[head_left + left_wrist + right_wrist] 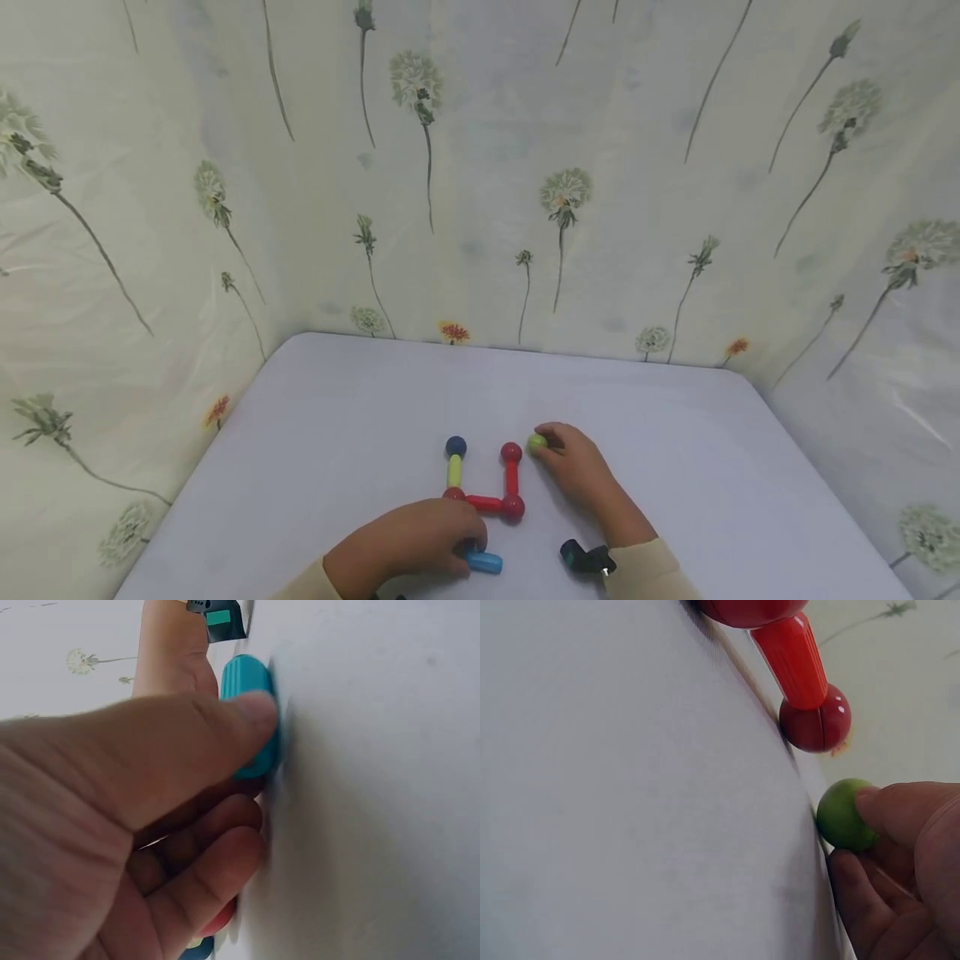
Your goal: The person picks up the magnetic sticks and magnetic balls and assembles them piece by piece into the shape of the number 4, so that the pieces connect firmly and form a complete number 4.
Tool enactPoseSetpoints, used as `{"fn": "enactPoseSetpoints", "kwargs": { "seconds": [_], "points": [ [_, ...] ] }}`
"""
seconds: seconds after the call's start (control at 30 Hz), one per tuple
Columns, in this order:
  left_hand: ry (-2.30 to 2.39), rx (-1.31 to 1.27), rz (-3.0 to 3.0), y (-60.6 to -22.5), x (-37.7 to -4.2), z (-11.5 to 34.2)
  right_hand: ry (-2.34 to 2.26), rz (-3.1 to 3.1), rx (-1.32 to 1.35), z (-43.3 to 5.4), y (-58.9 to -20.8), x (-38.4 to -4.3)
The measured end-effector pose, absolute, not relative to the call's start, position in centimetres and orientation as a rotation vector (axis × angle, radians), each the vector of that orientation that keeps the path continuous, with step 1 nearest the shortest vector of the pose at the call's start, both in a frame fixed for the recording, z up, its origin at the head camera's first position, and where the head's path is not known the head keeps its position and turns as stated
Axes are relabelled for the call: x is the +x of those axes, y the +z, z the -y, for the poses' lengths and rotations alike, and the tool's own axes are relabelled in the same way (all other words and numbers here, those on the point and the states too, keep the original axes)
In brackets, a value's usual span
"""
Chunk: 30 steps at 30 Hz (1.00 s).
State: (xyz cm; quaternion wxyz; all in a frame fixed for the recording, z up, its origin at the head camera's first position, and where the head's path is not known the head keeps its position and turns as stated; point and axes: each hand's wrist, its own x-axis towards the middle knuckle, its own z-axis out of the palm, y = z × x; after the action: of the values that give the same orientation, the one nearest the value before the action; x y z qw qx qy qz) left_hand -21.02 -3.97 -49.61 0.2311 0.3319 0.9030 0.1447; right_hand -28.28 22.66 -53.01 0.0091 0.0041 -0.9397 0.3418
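My left hand (420, 537) pinches a blue rod (483, 562) between thumb and fingers, low over the table in front of a U-shaped figure of balls and rods. In the right wrist view, a green ball (845, 814) is pinched by my right hand (900, 862), just beside the figure's far right red ball (815, 718) and apart from it. The U has a dark blue ball (456, 447), a yellow-green rod (454, 472), a near-left red ball (453, 494) partly behind my left hand, a red rod (484, 503), a near-right red ball (513, 507) and another red rod (512, 478).
The pieces lie on a white table (360, 400), whose far edge meets a curtain (480, 250) printed with dandelions. A black strapped device (587, 557) sits at the right wrist, by the beige sleeve (648, 571).
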Motion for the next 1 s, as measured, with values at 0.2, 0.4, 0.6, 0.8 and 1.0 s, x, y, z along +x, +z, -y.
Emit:
{"fn": "enactPoseSetpoints", "kwargs": {
  "seconds": [0.2, 0.4, 0.6, 0.8, 1.0],
  "points": [
    [0.368, 0.943, -2.52, -49.6, -20.9, 3.6, 1.015, 2.931, 0.02, -23.1, -52.4, -26.6],
    [0.401, 0.893, -2.532, -50.0, -20.8, 3.6, 1.054, 2.96, 0.011, -22.9, -52.2, -24.7],
    [0.508, 0.897, -2.542, -50.2, -21.0, 3.5, 1.034, 3.029, -0.031, -22.9, -51.8, -22.5],
    [0.594, 0.881, -2.59, -49.7, -21.0, 3.4, 1.159, 3.068, 0.106, -23.0, -51.4, -19.8],
    [0.621, 0.817, -2.66, -49.2, -21.1, 3.5, 1.389, 3.05, 0.328, -23.1, -51.1, -17.7]
  ]
}}
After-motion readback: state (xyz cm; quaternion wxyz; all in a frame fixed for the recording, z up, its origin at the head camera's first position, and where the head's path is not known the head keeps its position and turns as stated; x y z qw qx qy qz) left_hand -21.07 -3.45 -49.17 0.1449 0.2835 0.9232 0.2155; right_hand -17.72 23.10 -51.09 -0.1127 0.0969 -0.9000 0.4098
